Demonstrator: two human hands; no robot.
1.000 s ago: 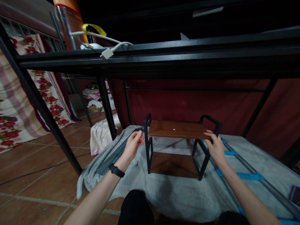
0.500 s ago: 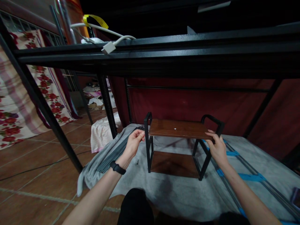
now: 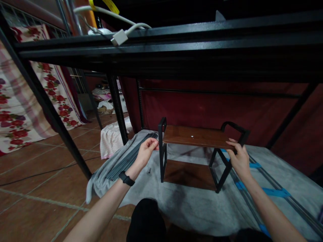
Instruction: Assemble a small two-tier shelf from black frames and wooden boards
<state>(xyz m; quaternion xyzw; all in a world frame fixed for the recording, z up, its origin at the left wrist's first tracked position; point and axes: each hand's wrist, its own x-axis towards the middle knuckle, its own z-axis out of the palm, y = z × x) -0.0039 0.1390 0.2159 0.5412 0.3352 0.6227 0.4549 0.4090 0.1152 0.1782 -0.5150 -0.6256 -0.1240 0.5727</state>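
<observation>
A small two-tier shelf (image 3: 194,137) with brown wood-look boards and black metal side frames stands upright on a grey blanket (image 3: 186,211). At the outer face of its left side frame, my left hand (image 3: 146,150) is closed in a pinch. A tiny shiny bit shows at the fingertips, too small to name. My right hand (image 3: 238,156) grips the right end of the upper board by the right side frame, fingers on top and thumb at the front edge. A small white speck lies on the upper board. The lower board (image 3: 190,174) sits between the frames near the blanket.
A black metal bed frame (image 3: 176,50) runs overhead, with a white cable plug (image 3: 119,37) hanging over its edge. Left lie grey strips (image 3: 130,158); right are dark rods with blue bands (image 3: 275,192). A floral curtain (image 3: 59,101) hangs at left above the tiled floor.
The view has shifted slightly, so the scene sits a little differently. My left fingertips have come up against the shelf's left side frame; my right hand keeps its grip on the right end.
</observation>
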